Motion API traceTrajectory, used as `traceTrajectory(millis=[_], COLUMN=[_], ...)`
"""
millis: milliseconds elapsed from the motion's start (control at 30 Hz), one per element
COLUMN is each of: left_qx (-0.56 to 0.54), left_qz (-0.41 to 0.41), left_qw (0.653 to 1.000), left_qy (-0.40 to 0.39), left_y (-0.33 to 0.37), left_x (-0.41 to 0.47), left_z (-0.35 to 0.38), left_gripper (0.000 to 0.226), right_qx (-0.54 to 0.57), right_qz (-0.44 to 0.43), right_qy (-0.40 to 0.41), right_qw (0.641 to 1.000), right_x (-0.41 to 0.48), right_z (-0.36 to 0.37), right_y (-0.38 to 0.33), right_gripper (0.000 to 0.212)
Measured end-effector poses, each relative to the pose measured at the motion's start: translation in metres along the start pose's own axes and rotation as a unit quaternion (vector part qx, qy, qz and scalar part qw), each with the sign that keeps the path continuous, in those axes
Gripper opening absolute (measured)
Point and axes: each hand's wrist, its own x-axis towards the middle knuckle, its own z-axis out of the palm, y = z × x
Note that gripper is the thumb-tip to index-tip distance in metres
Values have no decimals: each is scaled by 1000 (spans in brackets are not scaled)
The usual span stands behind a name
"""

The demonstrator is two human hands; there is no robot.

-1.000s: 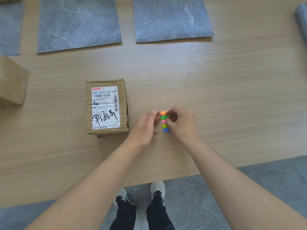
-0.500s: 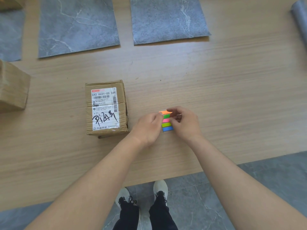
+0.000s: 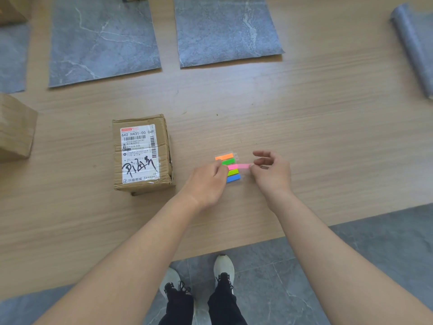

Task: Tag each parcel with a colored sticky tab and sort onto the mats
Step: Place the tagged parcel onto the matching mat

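Observation:
A brown cardboard parcel (image 3: 141, 153) with a white shipping label lies on the wooden table. To its right sits a small pad of sticky tabs (image 3: 228, 167) with orange, green, pink, lime and blue strips. My left hand (image 3: 208, 181) presses down on the pad's left end. My right hand (image 3: 269, 171) pinches a pink tab (image 3: 243, 165) that is half peeled off and stretched to the right. Two grey marble-patterned mats (image 3: 103, 41) (image 3: 225, 29) lie at the far side.
Another cardboard box (image 3: 15, 127) stands at the left edge, and part of a third grey mat (image 3: 11, 57) lies behind it. A rolled grey mat (image 3: 414, 45) rests at the far right. The table's near edge runs just above my feet.
My right hand has moved to the right, drawing a pink tab out from the pad. My left hand has stayed on the pad's left end.

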Motion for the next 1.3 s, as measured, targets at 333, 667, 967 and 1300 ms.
traceTrajectory(millis=[333, 667, 967, 1300], left_qx=[-13, -514, -583, -446], left_qz=[48, -67, -39, 11], left_qw=[997, 846, 810, 876], left_qy=[53, 125, 52, 182], left_y=[-6, -46, -112, -150], left_x=[-12, -70, -104, -78], left_z=[8, -31, -46, -22], left_gripper=[44, 21, 14, 16], right_qx=[121, 8, -85, -123], right_qz=[-144, -374, -505, -520], right_qy=[40, -69, -98, -26], right_qw=[981, 925, 853, 845], right_x=[-32, -89, -137, -115], right_z=[-9, 42, 78, 96], right_y=[-26, -44, -26, -24], right_gripper=[26, 22, 24, 23])
